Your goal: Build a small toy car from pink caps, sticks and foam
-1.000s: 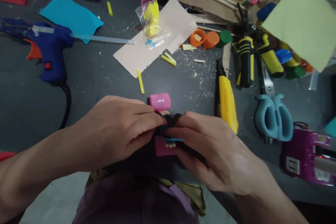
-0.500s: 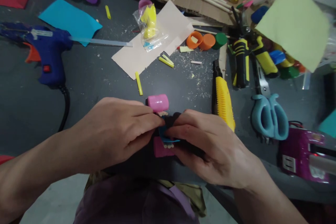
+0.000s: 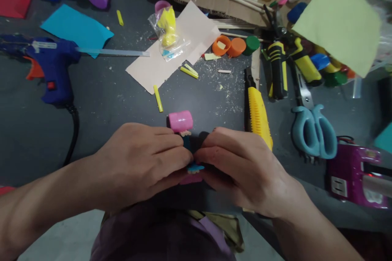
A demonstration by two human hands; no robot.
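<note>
My left hand (image 3: 143, 163) and my right hand (image 3: 241, 167) meet at the near edge of a dark table (image 3: 116, 98), fingers closed on a small handmade piece. One pink cap wheel (image 3: 180, 121) of the piece sticks out above my fingers. A blue strip (image 3: 195, 167) and a second pink wheel (image 3: 191, 179) peek out below them. A dark part (image 3: 200, 138) shows between my fingertips. The rest of the piece is hidden by my hands.
A blue glue gun (image 3: 52, 67) lies at the left with its cord. A yellow utility knife (image 3: 257, 112), blue scissors (image 3: 312, 130), yellow-black pliers (image 3: 277, 69) and a purple device (image 3: 355, 175) lie to the right. Orange and green caps (image 3: 235, 46), yellow straw bits (image 3: 158, 98), paper and cardboard lie farther back.
Both hands have closed in over the piece, so the lower pink wheel is now mostly covered. The view has shifted slightly.
</note>
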